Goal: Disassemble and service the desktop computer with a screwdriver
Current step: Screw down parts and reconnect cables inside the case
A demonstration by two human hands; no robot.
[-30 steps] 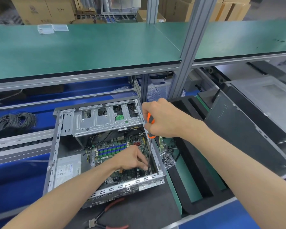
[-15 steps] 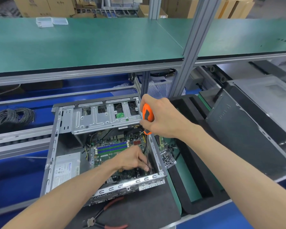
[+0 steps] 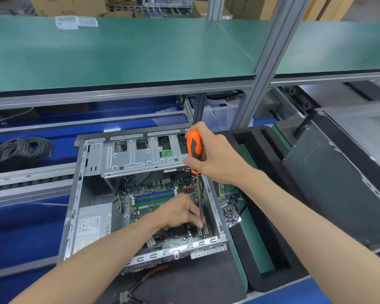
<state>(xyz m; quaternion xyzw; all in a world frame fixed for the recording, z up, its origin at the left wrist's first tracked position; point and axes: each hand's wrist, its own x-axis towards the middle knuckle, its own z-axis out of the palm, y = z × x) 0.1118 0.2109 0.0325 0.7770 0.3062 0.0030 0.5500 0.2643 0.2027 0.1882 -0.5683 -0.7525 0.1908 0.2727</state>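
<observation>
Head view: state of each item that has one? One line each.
Computer case: side open, motherboard exposed.
Screwdriver: upright, shaft down inside the case.
Right hand: grips the screwdriver handle.
Left hand: inside the case, fingers at the shaft near its tip.
Pliers: lying unused before the case.
</observation>
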